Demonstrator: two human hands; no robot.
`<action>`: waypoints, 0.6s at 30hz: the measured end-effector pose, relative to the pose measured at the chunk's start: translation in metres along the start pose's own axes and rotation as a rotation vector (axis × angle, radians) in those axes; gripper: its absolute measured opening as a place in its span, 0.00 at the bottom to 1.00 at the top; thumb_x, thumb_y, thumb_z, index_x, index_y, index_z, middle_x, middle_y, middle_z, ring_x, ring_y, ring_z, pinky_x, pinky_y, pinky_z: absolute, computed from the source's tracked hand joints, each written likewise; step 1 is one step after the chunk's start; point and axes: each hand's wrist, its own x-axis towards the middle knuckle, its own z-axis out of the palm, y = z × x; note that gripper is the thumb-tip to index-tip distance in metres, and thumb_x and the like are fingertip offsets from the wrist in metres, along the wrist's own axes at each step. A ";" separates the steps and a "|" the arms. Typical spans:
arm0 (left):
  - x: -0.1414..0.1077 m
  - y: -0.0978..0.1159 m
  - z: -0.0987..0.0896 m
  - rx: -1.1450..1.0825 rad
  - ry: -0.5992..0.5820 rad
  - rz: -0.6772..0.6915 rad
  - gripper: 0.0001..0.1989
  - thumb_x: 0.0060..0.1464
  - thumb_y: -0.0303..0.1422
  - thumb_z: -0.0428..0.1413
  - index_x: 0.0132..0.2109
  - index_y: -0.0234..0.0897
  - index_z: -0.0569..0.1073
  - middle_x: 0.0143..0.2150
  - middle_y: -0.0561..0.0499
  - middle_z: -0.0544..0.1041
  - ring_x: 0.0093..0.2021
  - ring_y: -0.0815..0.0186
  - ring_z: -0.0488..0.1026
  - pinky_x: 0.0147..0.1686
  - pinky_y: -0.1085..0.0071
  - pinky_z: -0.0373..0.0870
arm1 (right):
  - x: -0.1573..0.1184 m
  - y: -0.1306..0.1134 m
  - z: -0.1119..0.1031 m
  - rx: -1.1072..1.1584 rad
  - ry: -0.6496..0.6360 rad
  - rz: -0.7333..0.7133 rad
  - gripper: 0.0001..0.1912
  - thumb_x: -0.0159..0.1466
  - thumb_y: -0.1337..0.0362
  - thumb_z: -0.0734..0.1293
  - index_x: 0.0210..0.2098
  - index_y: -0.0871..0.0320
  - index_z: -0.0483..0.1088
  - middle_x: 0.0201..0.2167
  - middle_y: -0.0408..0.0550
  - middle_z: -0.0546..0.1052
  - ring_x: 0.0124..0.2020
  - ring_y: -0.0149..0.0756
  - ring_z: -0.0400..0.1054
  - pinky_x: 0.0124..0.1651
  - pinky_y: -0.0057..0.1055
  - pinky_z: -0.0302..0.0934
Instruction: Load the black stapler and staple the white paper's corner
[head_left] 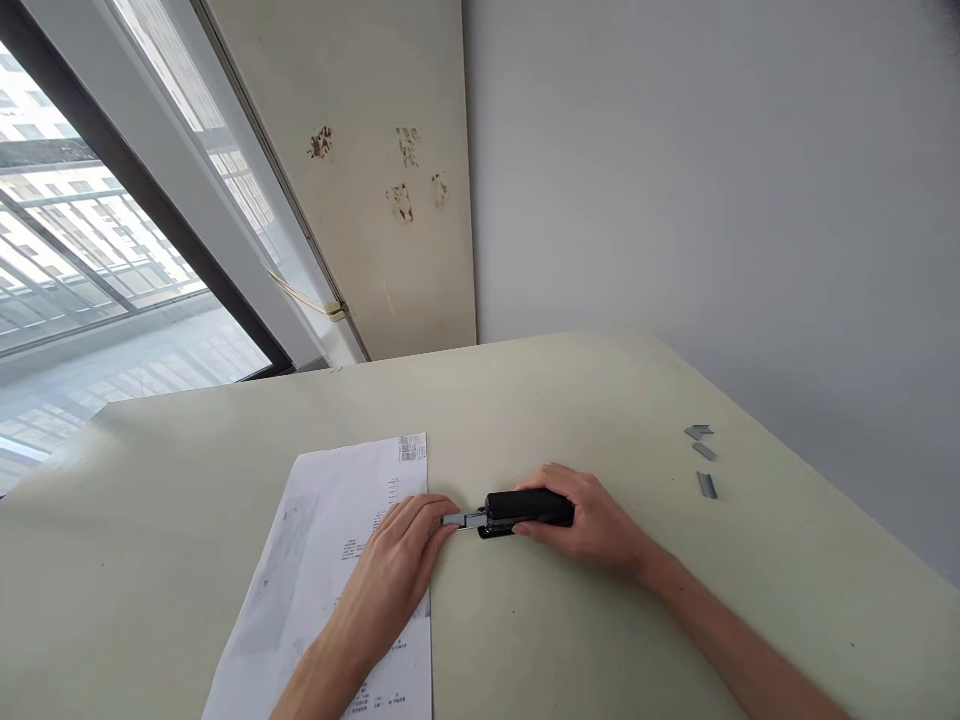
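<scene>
Right hand (589,515) grips stapler (525,506) | left hand (401,550) pinches tray (472,520) | contents unclear

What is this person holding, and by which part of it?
A black stapler: the right hand grips one end of its body, and the left hand pinches the metal strip sticking out of the opposite end.

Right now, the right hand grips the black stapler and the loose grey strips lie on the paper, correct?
The grey strips lie on the table, not the paper, as the head view shows; the right hand does grip the black stapler.
</scene>
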 end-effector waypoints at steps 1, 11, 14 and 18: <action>0.000 0.001 0.000 0.003 -0.001 0.001 0.11 0.74 0.37 0.47 0.54 0.46 0.72 0.51 0.50 0.79 0.52 0.59 0.77 0.51 0.61 0.74 | 0.000 -0.001 0.000 0.001 0.001 0.003 0.11 0.64 0.58 0.75 0.45 0.50 0.77 0.41 0.47 0.82 0.41 0.41 0.75 0.43 0.35 0.67; 0.000 0.004 0.005 0.005 0.019 0.004 0.11 0.74 0.37 0.47 0.54 0.45 0.72 0.52 0.49 0.79 0.51 0.60 0.77 0.51 0.63 0.75 | -0.001 -0.001 0.000 0.001 0.012 0.003 0.11 0.65 0.58 0.75 0.45 0.51 0.76 0.41 0.47 0.82 0.40 0.41 0.75 0.43 0.35 0.67; 0.001 0.003 0.006 0.010 0.023 0.024 0.11 0.74 0.36 0.47 0.55 0.45 0.72 0.51 0.50 0.79 0.51 0.61 0.77 0.51 0.63 0.75 | -0.001 0.000 0.000 0.007 0.010 0.009 0.12 0.64 0.58 0.76 0.46 0.51 0.76 0.41 0.47 0.82 0.41 0.41 0.75 0.43 0.35 0.66; 0.002 0.004 0.006 0.030 0.019 0.038 0.10 0.74 0.35 0.47 0.54 0.45 0.72 0.51 0.50 0.79 0.50 0.61 0.77 0.50 0.64 0.75 | -0.001 -0.001 0.000 0.029 0.016 0.029 0.12 0.63 0.60 0.76 0.45 0.50 0.77 0.41 0.45 0.81 0.41 0.40 0.74 0.43 0.35 0.65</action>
